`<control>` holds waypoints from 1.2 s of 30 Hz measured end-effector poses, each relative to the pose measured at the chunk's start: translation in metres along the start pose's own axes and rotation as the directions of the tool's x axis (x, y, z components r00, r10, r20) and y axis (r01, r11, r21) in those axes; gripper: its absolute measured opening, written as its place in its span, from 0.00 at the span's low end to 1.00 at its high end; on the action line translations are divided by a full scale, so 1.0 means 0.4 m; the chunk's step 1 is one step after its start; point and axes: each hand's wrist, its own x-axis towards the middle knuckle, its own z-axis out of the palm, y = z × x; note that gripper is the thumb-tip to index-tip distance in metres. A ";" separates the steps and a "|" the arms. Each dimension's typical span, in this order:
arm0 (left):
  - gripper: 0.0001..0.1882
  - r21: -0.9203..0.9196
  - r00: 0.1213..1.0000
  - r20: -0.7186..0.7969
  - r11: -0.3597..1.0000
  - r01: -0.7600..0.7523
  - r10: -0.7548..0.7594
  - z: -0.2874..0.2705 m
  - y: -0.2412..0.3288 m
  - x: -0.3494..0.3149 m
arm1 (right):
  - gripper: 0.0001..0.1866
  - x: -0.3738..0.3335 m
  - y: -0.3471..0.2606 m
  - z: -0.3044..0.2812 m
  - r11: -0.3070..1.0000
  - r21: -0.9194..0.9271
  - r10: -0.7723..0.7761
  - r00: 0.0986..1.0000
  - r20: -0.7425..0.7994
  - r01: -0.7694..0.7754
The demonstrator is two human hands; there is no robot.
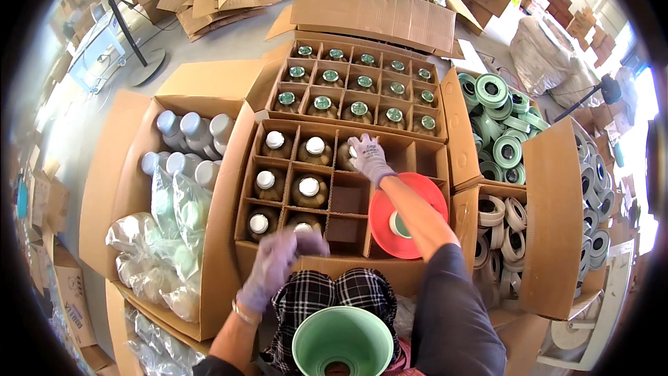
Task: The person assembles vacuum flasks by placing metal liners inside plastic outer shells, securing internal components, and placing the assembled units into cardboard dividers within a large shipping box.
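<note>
Bottle (pixel 344 160) with a white cap sits upright in the far row, third column, of the divided carton (pixel 350 200), directly below the fingers of the gloved right hand (pixel 369 154). Those fingers bend over its cap; from here I can't tell whether they grip it. The gloved left hand (pixel 280 263) is blurred over the carton's near edge, closest to the second-column bottle there; I can't make out whether it's open or closed. I count seven white-capped bottles (pixel 275 141) in all: three, three, then this one. One red basin (pixel 383 202) rests just beside, under the right forearm. Beyond stand fifteen green-capped bottles (pixel 359 108); at left, six grey bottles (pixel 194 127); in the lap, one green tub (pixel 313 338).
</note>
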 end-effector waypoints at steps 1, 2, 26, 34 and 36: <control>0.25 -0.043 1.000 0.000 0.999 0.017 -0.017 -0.018 -0.017 0.073 | 0.30 -0.029 -0.014 -0.085 1.000 -0.018 -0.018 0.999 -0.037 0.017; 0.25 -0.048 0.999 -0.033 0.998 -0.041 0.039 -0.016 -0.029 0.140 | 0.29 -0.073 -0.012 -0.159 0.995 -0.013 -0.104 0.978 -0.180 0.103; 0.45 0.551 0.880 0.412 0.834 -0.034 -0.236 0.241 0.196 0.009 | 0.33 -0.117 1.010 0.039 0.419 0.715 0.826 0.562 -0.043 -0.559; 0.45 0.697 0.733 0.532 0.710 -0.095 -0.424 0.267 0.211 -0.031 | 0.35 -0.151 0.949 -0.052 0.302 0.767 0.925 0.368 -0.092 -0.566; 0.45 0.703 0.702 0.590 0.681 -0.204 -0.399 0.265 0.210 -0.054 | 0.30 -0.185 0.880 -0.114 0.413 0.878 0.891 0.304 -0.336 -0.243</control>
